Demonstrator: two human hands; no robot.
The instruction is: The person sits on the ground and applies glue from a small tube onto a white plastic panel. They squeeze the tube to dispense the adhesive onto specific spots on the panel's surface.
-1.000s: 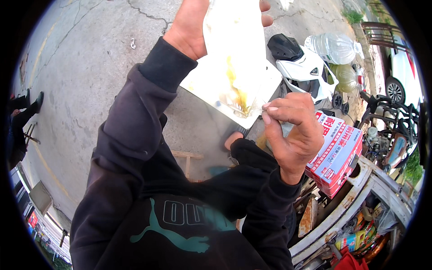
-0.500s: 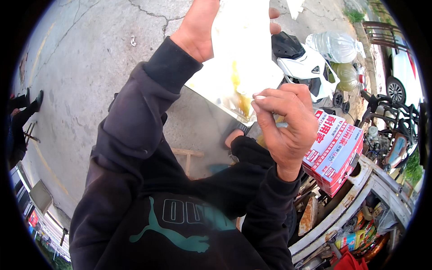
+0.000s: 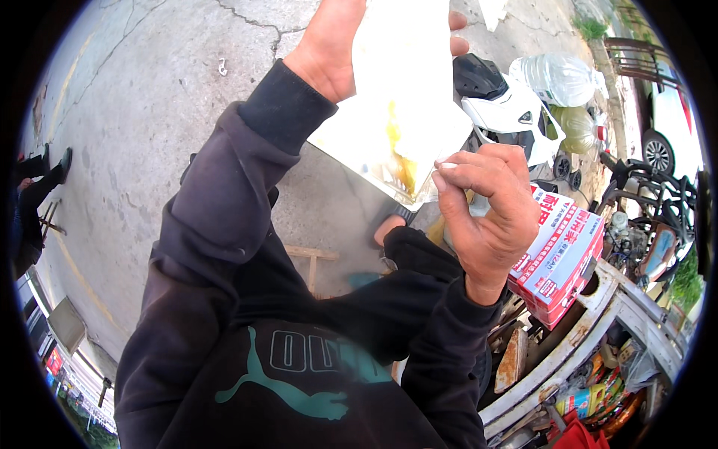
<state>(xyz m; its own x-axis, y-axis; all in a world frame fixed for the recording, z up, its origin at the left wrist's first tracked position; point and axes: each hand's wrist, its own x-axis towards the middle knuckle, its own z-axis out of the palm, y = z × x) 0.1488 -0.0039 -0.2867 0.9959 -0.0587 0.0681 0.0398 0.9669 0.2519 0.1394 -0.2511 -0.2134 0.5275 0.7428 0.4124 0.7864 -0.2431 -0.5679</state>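
Observation:
My left hand [image 3: 326, 54] grips a white plastic panel [image 3: 407, 71] from behind, its fingertips showing at the panel's far right edge. Bright light washes out much of the panel's surface. A yellow-brown smear [image 3: 404, 170] runs down to its near corner, where some slots or ridges show. Just right of that corner is my right hand [image 3: 490, 217], closed with thumb and forefinger pinched together. Whatever sits between those fingertips, if anything, is too small to make out. The right hand stands slightly apart from the panel.
Right of my hands lie a white-and-black scooter body part [image 3: 516, 120], clear plastic jugs [image 3: 557, 78] and a red-and-white carton [image 3: 557, 258]. A rusty metal cart [image 3: 591, 322] holds tools and scraps. A wooden stool [image 3: 313, 256] is near my legs. Another person's legs [image 3: 48, 179] show far left.
My right hand has moved a little to the right, away from the panel's stained corner, still pinched. The left hand and the panel have stayed almost in place.

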